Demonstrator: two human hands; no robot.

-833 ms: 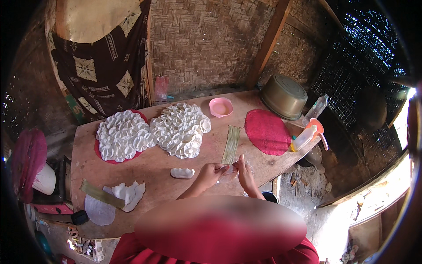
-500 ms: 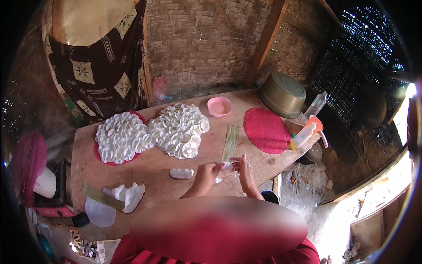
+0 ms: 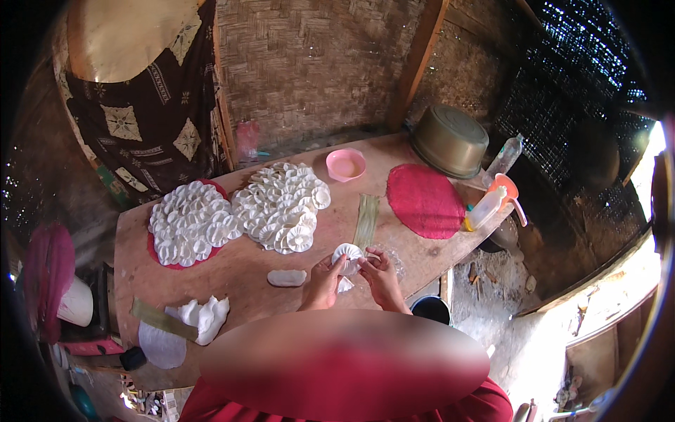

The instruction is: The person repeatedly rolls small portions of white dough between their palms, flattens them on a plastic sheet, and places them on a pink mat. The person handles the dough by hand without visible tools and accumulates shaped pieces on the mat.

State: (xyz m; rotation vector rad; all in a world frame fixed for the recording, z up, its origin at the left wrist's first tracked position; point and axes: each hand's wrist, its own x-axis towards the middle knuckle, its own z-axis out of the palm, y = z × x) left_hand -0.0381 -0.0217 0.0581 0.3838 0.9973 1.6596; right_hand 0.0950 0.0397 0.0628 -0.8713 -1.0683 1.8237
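Head view: dough round (image 3: 347, 254) is pinched between both hands, left hand (image 3: 325, 280) and right hand (image 3: 380, 273), fingers clamped on its rim for pleating; finished pieces (image 3: 281, 207) are laid at eleven o'clock.

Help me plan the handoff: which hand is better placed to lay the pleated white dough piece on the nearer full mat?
Left: the left hand sits closer to that dough-covered mat than the right hand.

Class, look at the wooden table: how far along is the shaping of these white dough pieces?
Done: two heaps of white pleated rounds cover red mats. In hand: the left hand and right hand pinch one white round. Left: an unshaped white dough lump lies nearby, and the bare red round mat holds nothing.
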